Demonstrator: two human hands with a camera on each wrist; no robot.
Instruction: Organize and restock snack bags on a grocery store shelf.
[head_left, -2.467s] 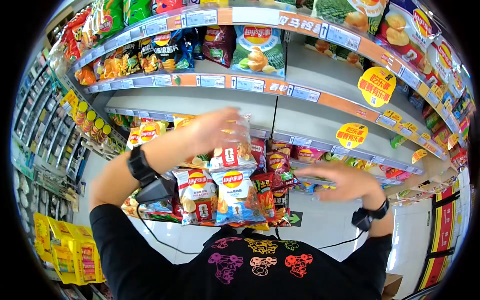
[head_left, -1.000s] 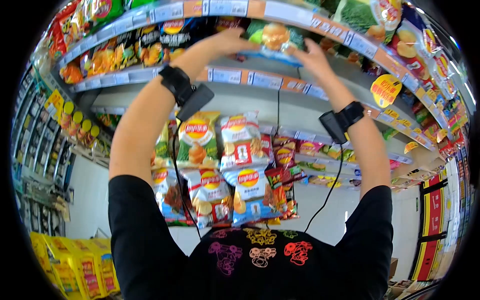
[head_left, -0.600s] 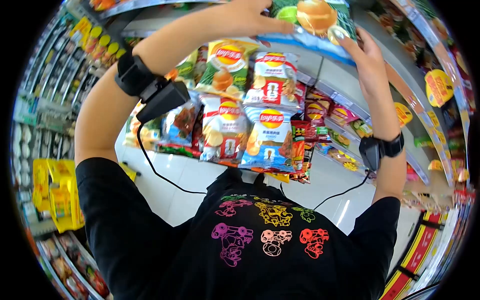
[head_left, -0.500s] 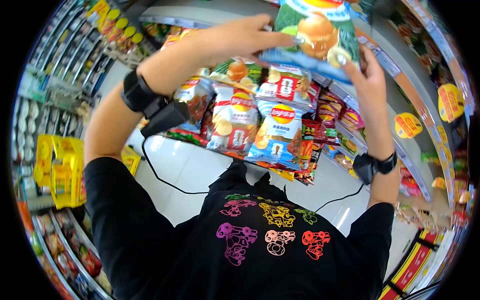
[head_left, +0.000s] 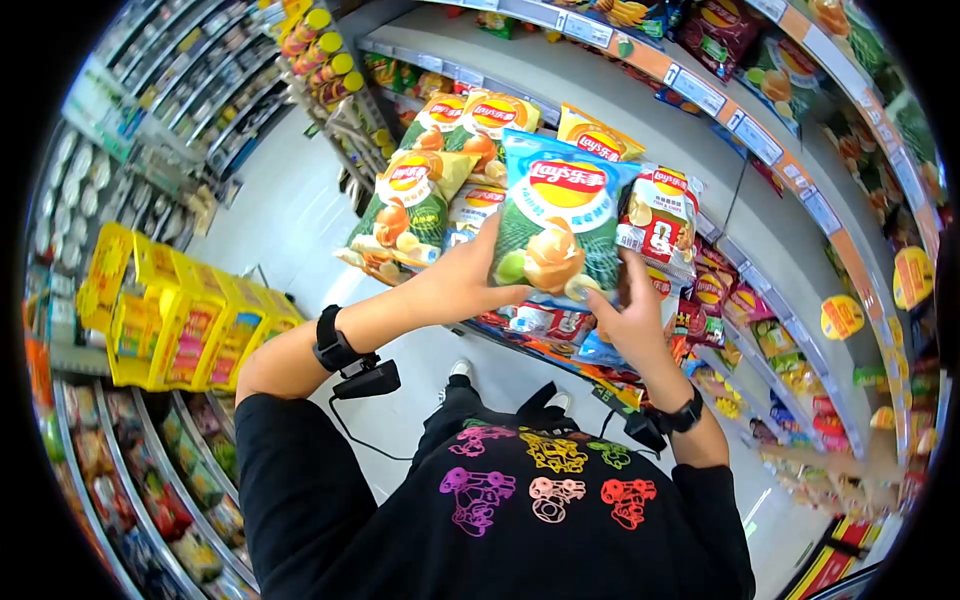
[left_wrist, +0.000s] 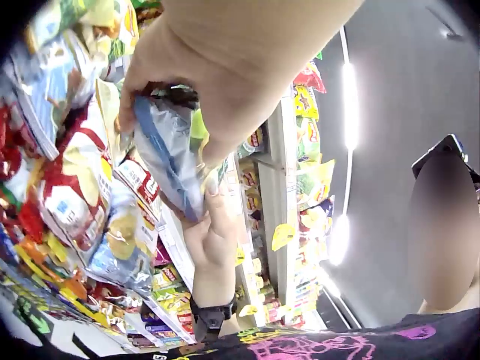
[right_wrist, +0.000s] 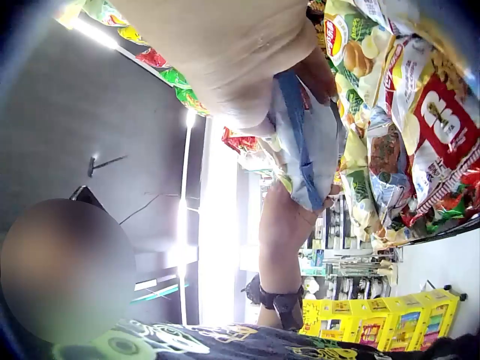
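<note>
Both hands hold a blue and green bag of potato chips [head_left: 557, 225] upright, its red and yellow logo facing the wearer. My left hand [head_left: 470, 280] grips its lower left side, thumb on the front and fingers behind. On the lower right, my right hand [head_left: 636, 315] grips it the same way. The bag's crimped bottom edge [left_wrist: 166, 146] shows between the hands in the left wrist view. Behind and below it lie other chip bags: a green and yellow one [head_left: 405, 205] to the left and a red and white one [head_left: 660, 215] to the right.
A long shelf [head_left: 640, 110] with price tags runs along the back and right. Yellow display racks [head_left: 185, 320] stand at the left. Lower left, a sloped shelf [head_left: 150, 480] bears packaged goods. Pale tiled floor [head_left: 270, 190] shows beyond the bags.
The hands have reached up to the shelf, taken hold of the blue and green bag of potato chips, and brought it down over the displayed bags. The head view has turned left.
</note>
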